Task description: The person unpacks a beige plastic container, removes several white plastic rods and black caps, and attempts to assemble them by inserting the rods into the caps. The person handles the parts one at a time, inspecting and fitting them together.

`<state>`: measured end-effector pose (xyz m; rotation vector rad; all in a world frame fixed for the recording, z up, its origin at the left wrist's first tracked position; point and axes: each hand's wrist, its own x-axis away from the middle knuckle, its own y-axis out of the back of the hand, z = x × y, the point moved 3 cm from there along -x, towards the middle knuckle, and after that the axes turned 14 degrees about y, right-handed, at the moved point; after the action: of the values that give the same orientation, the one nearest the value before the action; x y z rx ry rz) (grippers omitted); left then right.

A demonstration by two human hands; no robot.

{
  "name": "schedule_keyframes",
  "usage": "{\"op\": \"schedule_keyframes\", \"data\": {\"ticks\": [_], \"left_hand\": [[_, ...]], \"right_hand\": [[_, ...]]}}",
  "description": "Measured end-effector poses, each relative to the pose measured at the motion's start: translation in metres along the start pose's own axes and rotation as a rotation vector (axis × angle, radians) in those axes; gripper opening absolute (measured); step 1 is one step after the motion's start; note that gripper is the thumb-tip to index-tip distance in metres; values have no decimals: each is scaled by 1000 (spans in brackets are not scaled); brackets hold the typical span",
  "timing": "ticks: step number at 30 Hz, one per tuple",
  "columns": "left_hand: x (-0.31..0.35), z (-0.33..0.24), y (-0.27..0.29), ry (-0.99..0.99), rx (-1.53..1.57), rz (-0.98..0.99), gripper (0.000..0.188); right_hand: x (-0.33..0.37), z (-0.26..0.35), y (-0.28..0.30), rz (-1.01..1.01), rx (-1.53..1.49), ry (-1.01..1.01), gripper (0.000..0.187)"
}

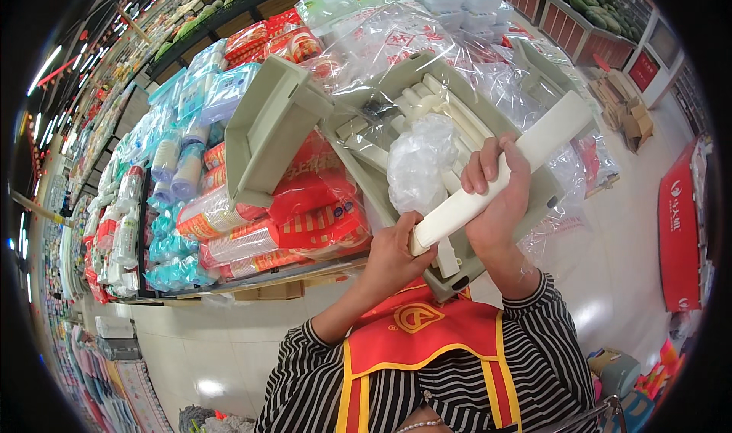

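A long flat cream-white plastic bar (560, 130) slants up to the right in front of me. My right hand (499, 197) is closed around its middle. My left hand (398, 251) grips the bar's lower left end with bent fingers. Beneath the bar is an open grey-green plastic bin (503, 120) holding several cream rods and pieces. On these pieces lies a crumpled clear plastic bag (421, 166); its contents cannot be made out. Left of the bin, a smaller grey-green plastic tray (273, 132) stands tilted, its hollow side showing.
The bin rests over a display of packaged goods, with red-wrapped cup sleeves (252, 242) at left and clear plastic packs (438, 6) behind. Flattened cardboard (621, 113) lies on the floor at right, near a red stand (681, 227). Produce bins (583, 21) stand further back.
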<state>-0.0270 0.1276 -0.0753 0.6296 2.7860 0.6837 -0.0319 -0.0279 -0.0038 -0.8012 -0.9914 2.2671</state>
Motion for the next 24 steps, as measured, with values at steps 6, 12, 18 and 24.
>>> {"op": "schedule_keyframes", "data": {"ticks": [6, 12, 18, 24], "left_hand": [[3, -3, -1, 11, -67, -27, 31], [3, -4, -3, -69, -133, -100, 33], [3, -3, -4, -45, -105, -50, 34], [5, -5, -6, -40, -133, -24, 38]], "right_hand": [[4, 5, -5, 16, 34, 3, 14], [6, 8, -10, 7, 36, 56, 15], [9, 12, -12, 89, -41, 32, 15], [9, 10, -13, 84, 39, 34, 16]]}}
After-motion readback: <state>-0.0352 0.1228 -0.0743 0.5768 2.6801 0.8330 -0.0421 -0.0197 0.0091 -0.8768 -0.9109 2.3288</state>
